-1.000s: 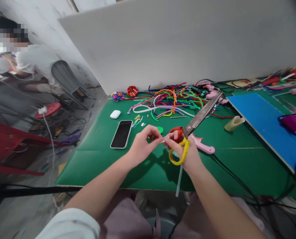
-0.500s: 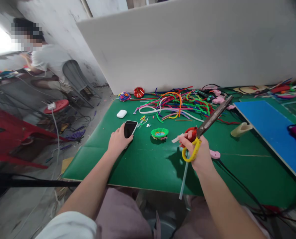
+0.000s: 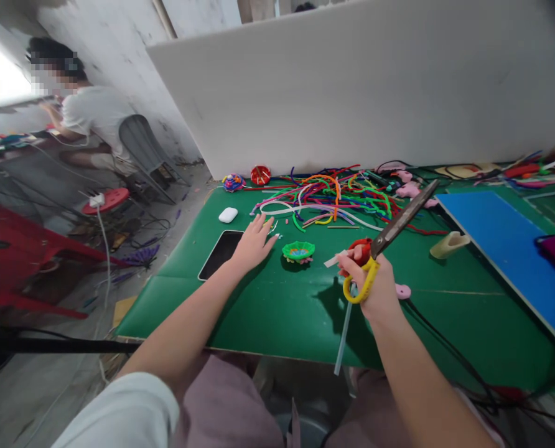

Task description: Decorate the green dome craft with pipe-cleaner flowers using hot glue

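Note:
My left hand (image 3: 254,246) lies with its fingers stretched out over small scraps (image 3: 272,225) on the green table. Close by its wrist is a phone (image 3: 216,256), dark screen up. My right hand (image 3: 379,287) is closed around scissors (image 3: 401,218) with one yellow and one red handle, blades pointing up and away. From the same hand a translucent stick (image 3: 343,342) hangs down, and a short white strip (image 3: 334,259) sticks out at the fingertips. Between my hands stands a small green dish-shaped piece (image 3: 298,251). A pink handle (image 3: 402,291) with a black cord shows partly behind my right wrist.
Tangled coloured fuzzy stems (image 3: 328,196) lie along the grey partition (image 3: 352,93). A white case (image 3: 228,214) sits left, a beige tube (image 3: 449,244) and blue board (image 3: 511,249) right. Another person (image 3: 95,115) sits at the far left near a red stool (image 3: 114,200).
My left hand has let go of the phone and moved right to the scraps. The phone now lies flat, left of where it was. My right hand has barely moved.

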`<state>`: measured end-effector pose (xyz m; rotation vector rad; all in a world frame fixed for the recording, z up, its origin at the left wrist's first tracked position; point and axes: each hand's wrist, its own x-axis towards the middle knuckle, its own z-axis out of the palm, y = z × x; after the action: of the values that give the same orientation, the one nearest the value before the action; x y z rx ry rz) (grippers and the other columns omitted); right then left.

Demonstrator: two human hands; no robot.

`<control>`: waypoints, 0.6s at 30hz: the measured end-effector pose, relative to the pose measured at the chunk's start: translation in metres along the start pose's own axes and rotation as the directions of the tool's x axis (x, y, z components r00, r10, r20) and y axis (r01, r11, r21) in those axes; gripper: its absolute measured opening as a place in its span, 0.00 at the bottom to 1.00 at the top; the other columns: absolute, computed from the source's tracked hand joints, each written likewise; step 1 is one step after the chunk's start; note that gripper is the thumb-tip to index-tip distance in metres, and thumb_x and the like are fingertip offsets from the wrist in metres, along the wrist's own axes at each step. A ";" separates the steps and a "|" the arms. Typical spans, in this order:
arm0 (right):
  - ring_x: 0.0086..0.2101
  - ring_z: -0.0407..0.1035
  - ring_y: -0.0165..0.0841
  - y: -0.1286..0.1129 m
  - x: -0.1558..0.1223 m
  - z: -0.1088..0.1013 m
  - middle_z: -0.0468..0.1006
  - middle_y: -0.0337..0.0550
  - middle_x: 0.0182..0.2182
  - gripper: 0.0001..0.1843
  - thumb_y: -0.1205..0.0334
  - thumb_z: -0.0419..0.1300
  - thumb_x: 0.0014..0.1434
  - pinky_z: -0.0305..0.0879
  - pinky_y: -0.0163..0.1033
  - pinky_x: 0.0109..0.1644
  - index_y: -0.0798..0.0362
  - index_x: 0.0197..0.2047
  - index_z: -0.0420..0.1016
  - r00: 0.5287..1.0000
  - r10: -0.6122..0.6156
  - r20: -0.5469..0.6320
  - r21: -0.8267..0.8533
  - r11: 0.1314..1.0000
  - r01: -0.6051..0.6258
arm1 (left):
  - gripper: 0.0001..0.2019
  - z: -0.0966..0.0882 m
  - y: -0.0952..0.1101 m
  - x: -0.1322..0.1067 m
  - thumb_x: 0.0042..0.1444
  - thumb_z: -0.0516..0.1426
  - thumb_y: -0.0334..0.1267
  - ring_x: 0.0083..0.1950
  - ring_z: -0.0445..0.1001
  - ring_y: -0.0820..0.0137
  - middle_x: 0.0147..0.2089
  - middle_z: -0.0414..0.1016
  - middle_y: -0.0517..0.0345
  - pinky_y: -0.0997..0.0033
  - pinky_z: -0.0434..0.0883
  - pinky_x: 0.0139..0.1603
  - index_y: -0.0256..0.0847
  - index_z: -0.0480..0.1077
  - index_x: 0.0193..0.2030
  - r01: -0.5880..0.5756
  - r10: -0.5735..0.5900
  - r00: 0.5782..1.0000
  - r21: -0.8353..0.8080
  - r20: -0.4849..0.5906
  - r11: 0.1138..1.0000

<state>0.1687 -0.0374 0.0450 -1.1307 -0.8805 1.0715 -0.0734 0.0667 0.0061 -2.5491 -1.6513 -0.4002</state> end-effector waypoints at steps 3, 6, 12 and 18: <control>0.24 0.66 0.25 0.002 0.001 -0.001 0.68 0.32 0.26 0.18 0.60 0.66 0.42 0.66 0.32 0.27 0.52 0.26 0.57 1.000 0.002 -0.001 0.002 1.000 -0.002 | 0.28 0.016 0.003 0.031 0.58 0.46 0.47 0.67 0.43 0.56 0.67 0.44 0.41 0.57 0.50 0.63 0.35 0.51 0.63 -0.019 0.020 0.998 -0.019 0.063 1.000; 0.25 0.67 0.26 0.005 0.003 -0.003 0.68 0.33 0.26 0.17 0.59 0.65 0.43 0.67 0.33 0.27 0.51 0.27 0.57 1.000 -0.006 0.005 0.004 1.000 0.006 | 0.24 0.027 0.004 0.046 0.59 0.46 0.47 0.67 0.42 0.54 0.67 0.44 0.48 0.50 0.46 0.63 0.45 0.56 0.61 -0.108 0.107 0.991 0.012 0.083 0.994; 0.23 0.66 0.26 0.007 0.005 -0.002 0.69 0.33 0.25 0.17 0.59 0.65 0.42 0.67 0.35 0.28 0.51 0.25 0.57 1.000 -0.001 0.006 -0.012 1.000 0.001 | 0.18 0.034 -0.007 0.052 0.59 0.46 0.46 0.67 0.41 0.52 0.65 0.51 0.50 0.43 0.40 0.63 0.47 0.68 0.52 -0.117 0.117 0.993 0.107 0.007 0.987; 0.22 0.66 0.26 0.005 0.005 -0.001 0.69 0.33 0.24 0.17 0.60 0.65 0.42 0.67 0.36 0.28 0.51 0.25 0.57 1.000 0.019 0.019 -0.007 1.000 -0.019 | 0.16 0.034 -0.027 0.047 0.59 0.47 0.41 0.67 0.44 0.54 0.60 0.62 0.49 0.44 0.40 0.63 0.41 0.71 0.47 -0.130 0.136 0.990 0.143 -0.030 0.981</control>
<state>0.1703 -0.0327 0.0400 -1.1375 -0.8906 1.0970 -0.0736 0.1270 -0.0163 -2.5115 -1.4312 -0.3090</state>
